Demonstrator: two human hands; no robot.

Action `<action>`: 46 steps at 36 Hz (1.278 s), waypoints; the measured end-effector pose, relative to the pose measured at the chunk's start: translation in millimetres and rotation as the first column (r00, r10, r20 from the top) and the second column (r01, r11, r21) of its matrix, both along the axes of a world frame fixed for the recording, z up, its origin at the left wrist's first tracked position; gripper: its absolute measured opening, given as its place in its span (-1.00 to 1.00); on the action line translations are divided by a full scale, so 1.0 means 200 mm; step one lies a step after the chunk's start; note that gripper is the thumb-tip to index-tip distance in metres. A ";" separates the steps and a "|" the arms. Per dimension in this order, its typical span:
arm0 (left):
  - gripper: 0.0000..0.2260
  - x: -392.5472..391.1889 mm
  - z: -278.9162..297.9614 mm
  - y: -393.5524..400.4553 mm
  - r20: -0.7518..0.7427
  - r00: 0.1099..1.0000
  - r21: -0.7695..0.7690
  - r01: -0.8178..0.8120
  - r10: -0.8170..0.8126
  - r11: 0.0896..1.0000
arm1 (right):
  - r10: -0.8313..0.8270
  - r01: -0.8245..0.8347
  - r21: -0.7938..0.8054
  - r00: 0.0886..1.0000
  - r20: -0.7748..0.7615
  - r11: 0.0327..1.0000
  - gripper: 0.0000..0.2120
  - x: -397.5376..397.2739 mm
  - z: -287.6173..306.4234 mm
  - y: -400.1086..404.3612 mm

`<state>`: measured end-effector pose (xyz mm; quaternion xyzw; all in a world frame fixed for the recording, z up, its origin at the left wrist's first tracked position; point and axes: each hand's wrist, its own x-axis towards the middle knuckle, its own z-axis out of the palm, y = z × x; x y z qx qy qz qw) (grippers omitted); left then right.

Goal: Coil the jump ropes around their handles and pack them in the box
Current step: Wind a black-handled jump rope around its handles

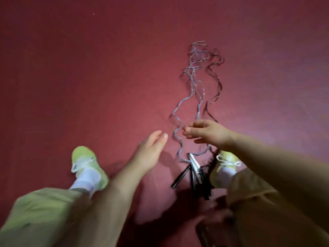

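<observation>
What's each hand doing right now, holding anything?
Left hand: open, fingers straight, holding nothing.
Right hand: fingers curled above the jump ropes; whether it pinches a rope cannot be told.

Red carpet floor [89, 68], yellow-green sneakers [83, 157], white socks [85, 180], olive trousers [44, 207].

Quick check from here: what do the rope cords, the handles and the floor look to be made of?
Pale cords: likely clear or silvery plastic, glossy; they glint and keep kinks. Dark cord: probably similar plastic, same wavy set. Handles: mostly black, one whitish, smooth hard plastic by their sheen; too blurred for certainty. Floor: matte red, without glare, possibly carpet or rubber.
</observation>
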<state>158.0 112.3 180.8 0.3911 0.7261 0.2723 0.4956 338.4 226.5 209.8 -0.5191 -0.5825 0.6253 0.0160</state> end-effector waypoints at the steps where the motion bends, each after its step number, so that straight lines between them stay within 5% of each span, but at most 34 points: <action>1: -0.53 0.01 -0.04 -0.02 0.038 0.999 -0.023 -0.017 0.018 1.000 | -0.002 0.002 -0.008 1.000 0.025 1.000 -0.72 -0.01 -0.06 0.00; 4: -0.35 -0.02 -0.21 -0.10 0.100 0.992 -0.138 -0.062 0.077 0.989 | -0.012 0.017 -0.078 0.998 0.057 0.997 -0.84 -0.09 -0.33 -0.05; 6: -0.43 -0.02 -0.35 -0.13 0.123 0.987 -0.220 -0.074 0.103 0.973 | -0.070 0.082 -0.133 0.994 0.089 0.988 -0.90 -0.10 -0.54 -0.10; 9: -0.57 0.01 -0.53 -0.16 0.137 0.985 -0.301 -0.057 0.102 0.952 | -0.149 0.171 -0.101 0.969 0.196 0.980 -0.74 -0.02 -0.82 -0.17; 13: -0.58 0.05 -0.70 -0.16 0.124 0.990 -0.369 -0.023 0.074 0.929 | -0.245 0.256 0.000 0.924 0.293 0.967 -0.79 0.05 -1.05 -0.18; 16: -0.62 0.08 -0.81 -0.15 0.112 0.994 -0.410 0.039 0.007 0.911 | -0.267 0.271 0.037 0.898 0.350 0.962 -0.58 0.08 -1.21 -0.15; 24: -0.58 0.09 -0.94 -0.14 0.130 0.988 -0.478 -0.013 0.085 0.878 | 0.227 -0.353 0.071 0.731 0.644 0.933 -0.79 0.05 -1.40 -0.11; 26: -0.59 0.08 -0.92 -0.14 0.121 0.989 -0.476 -0.022 0.090 0.879 | 0.266 -0.367 0.043 0.746 0.610 0.929 -0.76 0.01 -1.35 -0.13; 30: -0.57 0.06 -0.81 -0.12 0.066 0.992 -0.423 -0.071 0.109 0.904 | 0.042 -0.041 -0.010 0.919 0.392 0.999 -0.72 -0.04 -1.20 -0.18; 33: -0.54 0.04 -0.68 -0.13 0.050 0.993 -0.332 -0.080 0.102 0.940 | -0.100 0.129 -0.113 0.968 0.230 0.985 -0.73 -0.10 -0.98 -0.22; 42: -0.60 -0.06 -0.21 -0.12 -0.035 0.999 -0.085 0.032 -0.035 0.996 | -0.395 0.366 -0.177 0.903 -0.171 0.914 -0.74 -0.24 -0.23 -0.29; 46: -0.36 -0.13 0.02 -0.15 -0.010 0.998 0.045 0.068 -0.068 0.997 | -0.378 0.349 -0.153 0.891 -0.251 0.924 -0.77 -0.26 0.04 -0.34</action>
